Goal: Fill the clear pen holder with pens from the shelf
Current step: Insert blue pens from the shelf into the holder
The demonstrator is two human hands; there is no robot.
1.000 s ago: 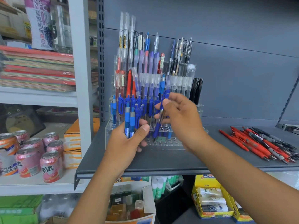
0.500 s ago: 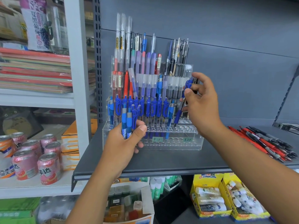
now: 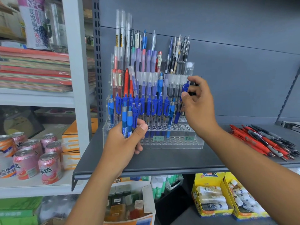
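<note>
Holder: clear acrylic holder (image 3: 172,142) with stepped tiers and tops drilled with round holes; it stands on the dark grey shelf (image 3: 162,161), its back near the rear panel. Two small green price tags sit on its front wall.
Contents: upright pens, with blue clip pens in a low row, frosted and purple barrels behind them, and white markers tallest at the rear left. Their lower ends blur through the acrylic.
Right hand: the right hand (image 3: 199,108) pinches one blue pen (image 3: 178,115) near its clip, with the thumb and curled fingers (image 3: 185,95) closed on it.
Pen axis: tilted, with the clip end up and to the right and the tip down and to the left, at the right end of the blue row. Whether the tip sits in a hole cannot be told.
Left hand: the left hand (image 3: 123,143) is wrapped round a bundle (image 3: 127,120) of blue pens just in front of the holder's left end. The bundle is upright, clip ends up. The lower ends are hidden in the palm and the count is unclear.
Loose pens: red and black loose pens (image 3: 263,142) lie heaped on the shelf at the right, well apart from the holder, tips toward the front right.
Surroundings: pink cans (image 3: 48,166) and stacked paper (image 3: 32,70) are on the white rack at the left. Yellow boxes (image 3: 211,200) of tubes sit below, partly cut off.
</note>
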